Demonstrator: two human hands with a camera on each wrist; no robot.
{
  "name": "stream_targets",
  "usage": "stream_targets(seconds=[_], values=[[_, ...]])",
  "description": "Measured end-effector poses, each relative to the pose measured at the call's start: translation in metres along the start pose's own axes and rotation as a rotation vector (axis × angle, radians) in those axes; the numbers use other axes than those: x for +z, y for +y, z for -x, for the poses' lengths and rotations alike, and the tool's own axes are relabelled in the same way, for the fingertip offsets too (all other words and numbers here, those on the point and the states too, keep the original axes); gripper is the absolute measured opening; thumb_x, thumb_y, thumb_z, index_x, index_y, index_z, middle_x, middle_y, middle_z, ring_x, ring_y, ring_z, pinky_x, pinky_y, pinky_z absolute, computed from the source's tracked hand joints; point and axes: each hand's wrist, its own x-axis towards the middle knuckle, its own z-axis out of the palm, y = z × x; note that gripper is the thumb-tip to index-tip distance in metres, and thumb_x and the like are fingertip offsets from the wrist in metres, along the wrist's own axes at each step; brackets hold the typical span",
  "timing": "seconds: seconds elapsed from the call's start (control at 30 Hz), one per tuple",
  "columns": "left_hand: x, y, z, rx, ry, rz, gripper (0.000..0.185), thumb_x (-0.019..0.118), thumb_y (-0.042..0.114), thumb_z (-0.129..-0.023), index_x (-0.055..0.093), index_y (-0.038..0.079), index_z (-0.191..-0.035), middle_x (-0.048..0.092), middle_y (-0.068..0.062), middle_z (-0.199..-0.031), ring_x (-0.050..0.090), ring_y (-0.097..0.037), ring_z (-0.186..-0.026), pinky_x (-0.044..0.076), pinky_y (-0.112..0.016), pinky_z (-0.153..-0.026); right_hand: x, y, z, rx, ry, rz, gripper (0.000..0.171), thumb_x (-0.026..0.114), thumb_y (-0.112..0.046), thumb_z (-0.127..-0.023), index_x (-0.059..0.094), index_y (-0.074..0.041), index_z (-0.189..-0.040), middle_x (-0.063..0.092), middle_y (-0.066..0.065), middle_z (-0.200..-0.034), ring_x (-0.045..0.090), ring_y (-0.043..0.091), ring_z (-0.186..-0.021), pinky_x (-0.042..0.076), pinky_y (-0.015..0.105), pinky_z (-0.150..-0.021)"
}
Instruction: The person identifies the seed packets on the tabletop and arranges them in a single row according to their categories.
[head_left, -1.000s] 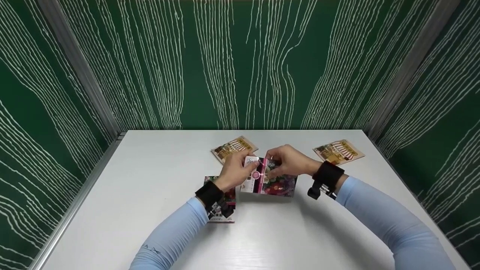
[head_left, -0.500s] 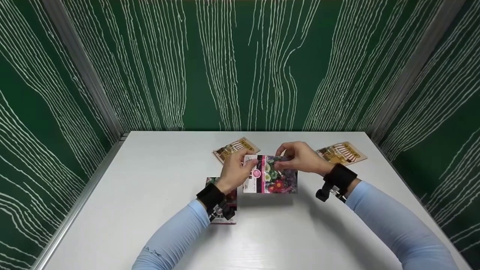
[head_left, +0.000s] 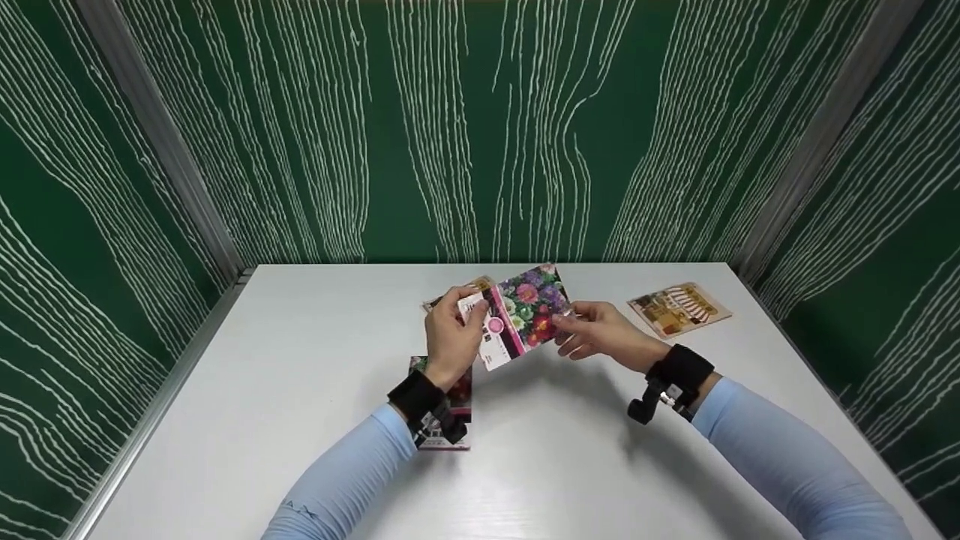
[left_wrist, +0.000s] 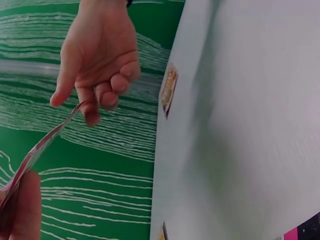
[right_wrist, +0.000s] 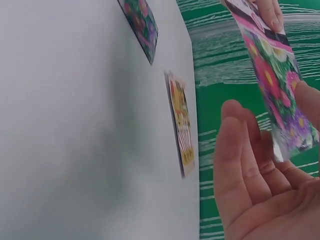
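Lab-type booth, exact kind unclear, grn walls (head_left: 626, 150) at back + both sides w/ pale wavy lines, grey metal corner posts (head_left: 161, 142), wht desk (head_left: 300, 360) btwn, blk wrist straps (head_left: 681, 367) w/ sm. devices

Lit brightly over the white tabletop (head_left: 225, 420), dimmer toward the green side walls (head_left: 885, 225).
Marked by soft shadows below the flower-printed packet (head_left: 516, 316) and pale glare low in the head view; hazy, softly blurred in both wrist views.
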Motion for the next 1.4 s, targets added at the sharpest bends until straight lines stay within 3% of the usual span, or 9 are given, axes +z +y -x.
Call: stream_targets(seconds=[0.2,0.27,0.43,0.57,0.8,0.9,1.0,1.13,1.4], values=[[0.003,-0.001,0.009,-0.004,-0.023,-0.006,0.021,0.076,0.011,-0.106,0.074,0.003,-0.125,0.077,-0.018,-0.099,0.037,0.004,-0.052,0.033,-0.020,-0.055,0.010,0.002,-0.001,-0.009,0.064,-0.117,0.025,0.072,-0.020,-0.111,0.071,-0.003,-0.130,0.087,-0.004,-0.099,0.082,0.010,-0.088,0.067,0.027,-0.082],[0.002,-0.001,0.012,-0.037,-0.058,0.008,0.023,0.077,0.011,-0.104,0.074,0.005,-0.126,0.081,-0.016,-0.105,0.044,0.003,-0.052,0.037,-0.019,-0.055,0.011,0.002,-0.002,-0.022,0.111,-0.130,0.022,0.074,-0.017,-0.110,0.073,-0.003,-0.128,0.086,-0.004,-0.097,0.082,0.009,-0.086,0.067,0.026,-0.080],[0.000,-0.001,0.021,-0.112,-0.156,0.093,0.027,0.080,0.009,-0.102,0.074,0.006,-0.128,0.086,-0.018,-0.097,0.074,-0.022,-0.057,0.058,-0.024,-0.053,0.010,0.002,-0.003,-0.043,0.183,-0.179,0.020,0.077,-0.014,-0.107,0.074,-0.005,-0.124,0.085,-0.003,-0.096,0.083,0.011,-0.086,0.068,0.027,-0.082],[-0.002,0.002,0.028,-0.150,-0.232,0.085,0.028,0.080,0.010,-0.102,0.073,0.005,-0.129,0.080,-0.016,-0.080,0.076,-0.030,-0.057,0.060,-0.027,-0.052,0.009,-0.002,-0.004,-0.064,0.208,-0.202,0.018,0.076,-0.011,-0.108,0.071,-0.004,-0.124,0.085,-0.002,-0.099,0.083,0.012,-0.087,0.069,0.029,-0.082],[-0.007,0.008,0.043,-0.217,-0.489,-0.044,0.034,0.078,0.018,-0.104,0.072,0.004,-0.134,0.073,-0.004,-0.065,0.072,-0.010,-0.052,0.042,-0.020,-0.048,0.009,-0.003,-0.006,-0.076,0.201,-0.119,0.015,0.073,-0.008,-0.109,0.066,-0.005,-0.121,0.085,-0.006,-0.098,0.082,0.008,-0.084,0.068,0.027,-0.074],[-0.007,0.009,0.045,-0.167,-0.508,-0.120,0.029,0.076,0.020,-0.105,0.075,0.003,-0.127,0.077,-0.007,-0.068,0.061,0.000,-0.049,0.038,-0.019,-0.050,0.011,-0.002,-0.006,-0.062,0.167,-0.082,0.017,0.074,-0.007,-0.108,0.066,-0.004,-0.123,0.085,-0.006,-0.098,0.082,0.009,-0.085,0.068,0.028,-0.075],[-0.008,0.010,0.045,-0.144,-0.495,-0.159,0.039,0.075,0.017,-0.104,0.070,-0.001,-0.138,0.080,-0.012,-0.077,0.053,0.002,-0.047,0.039,-0.018,-0.053,0.013,0.000,-0.007,-0.045,0.131,-0.040,0.020,0.076,-0.008,-0.107,0.066,-0.003,-0.123,0.084,-0.004,-0.099,0.082,0.009,-0.083,0.069,0.030,-0.075],[-0.012,0.012,0.045,-0.160,-0.534,-0.218,0.065,0.078,0.015,-0.101,0.053,-0.002,-0.159,0.081,-0.009,-0.083,0.054,0.001,-0.048,0.045,-0.018,-0.058,0.019,0.002,-0.010,-0.011,0.110,0.027,0.022,0.080,-0.011,-0.104,0.067,-0.002,-0.120,0.085,0.002,-0.098,0.081,0.010,-0.079,0.069,0.031,-0.071],[-0.018,0.012,0.053,-0.173,-0.634,-0.387,0.086,0.089,0.019,-0.095,0.044,-0.009,-0.163,0.074,-0.005,-0.081,0.065,-0.012,-0.058,0.063,-0.033,-0.070,0.033,0.013,-0.014,0.024,0.081,0.158,0.040,0.089,-0.011,-0.096,0.068,0.001,-0.128,0.084,-0.001,-0.086,0.077,0.009,-0.068,0.066,0.030,-0.062]])
